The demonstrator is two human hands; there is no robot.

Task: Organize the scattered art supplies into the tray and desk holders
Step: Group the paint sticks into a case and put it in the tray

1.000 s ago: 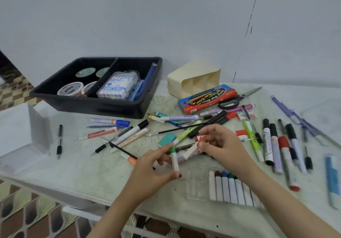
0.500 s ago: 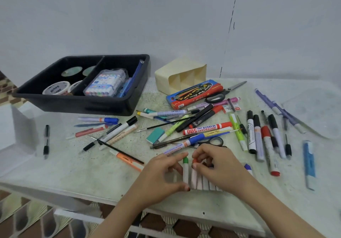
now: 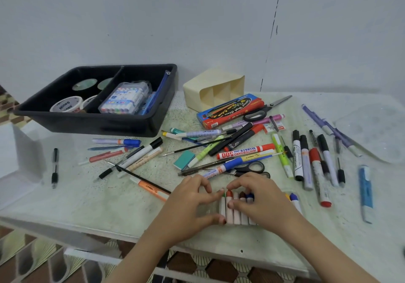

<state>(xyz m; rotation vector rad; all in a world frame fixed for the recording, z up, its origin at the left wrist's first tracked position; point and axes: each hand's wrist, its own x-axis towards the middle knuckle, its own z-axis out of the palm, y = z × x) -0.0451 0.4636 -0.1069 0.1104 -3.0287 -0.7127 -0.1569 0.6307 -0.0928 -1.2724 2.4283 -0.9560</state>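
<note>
Hazard assessment, current step: aligning the row of sticks (image 3: 237, 213) at the near edge of the table (image 3: 92, 199).

1. Hand state. My left hand (image 3: 188, 206) has index finger and thumb curled onto the two ends of the green-tipped stick (image 3: 223, 206), the leftmost in the row. My right hand (image 3: 263, 199) arches over the row and pinches the red-tipped stick (image 3: 229, 208) between index finger and thumb. I cannot tell whether the sticks sit in a clear sleeve or lie loose.

2. Roll-off. The row lies close to the table's front edge. If loose, a sideways push from either thumb could roll a stick over the edge.

3. Scatter. Both grips hold one stick each. Lifting now would probably leave the others behind or fan them out.

4. Snagging. The black-handled scissors (image 3: 252, 168) and a blue-banded marker (image 3: 228, 166) lie just behind my knuckles. A forward reach could drag them along.

5. Destination. The black tray (image 3: 162, 116) stands well apart, at the rear left, and its right compartment already holds a marker box (image 3: 123, 98). The cream holder (image 3: 210, 83) lies on its side; I judge that items fed in would slide back out until it is stood upright.
</note>
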